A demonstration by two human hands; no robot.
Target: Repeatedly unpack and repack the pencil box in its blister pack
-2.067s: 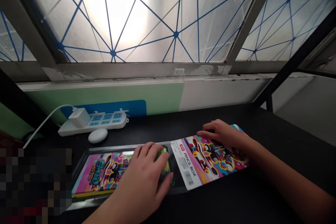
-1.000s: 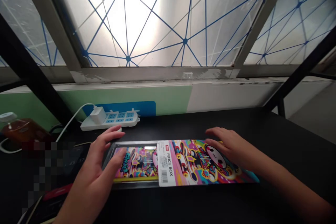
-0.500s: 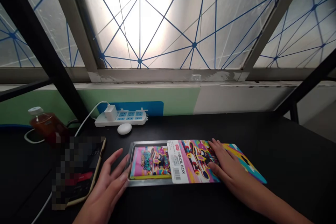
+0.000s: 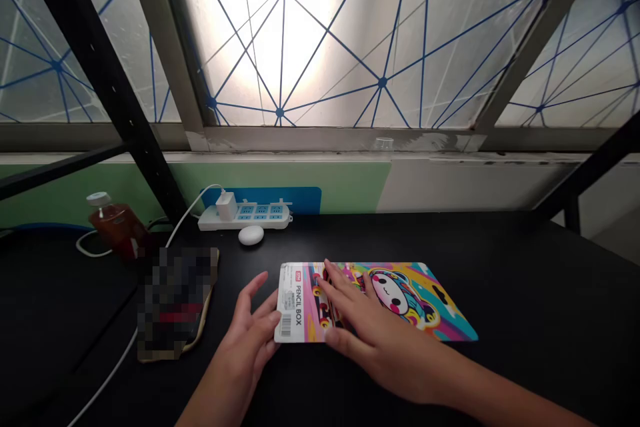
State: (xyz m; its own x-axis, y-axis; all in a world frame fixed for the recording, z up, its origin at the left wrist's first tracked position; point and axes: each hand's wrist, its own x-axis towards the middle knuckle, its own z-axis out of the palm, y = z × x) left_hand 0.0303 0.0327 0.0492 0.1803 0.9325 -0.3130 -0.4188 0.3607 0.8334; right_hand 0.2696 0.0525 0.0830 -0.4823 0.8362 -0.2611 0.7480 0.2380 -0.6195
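Pencil box [image 4: 400, 300] is pinned flat under the open right hand [image 4: 375, 347], nothing gripped — the left hand [image 4: 245, 347], open too, is braced at its edge.

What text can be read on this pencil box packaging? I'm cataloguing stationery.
"PENCIL BOX": printed on the white card label of the pencil box.
Red logo above those words: too small to read.
Barcode on the label: its digits are too blurred to read, as is the small print above it.
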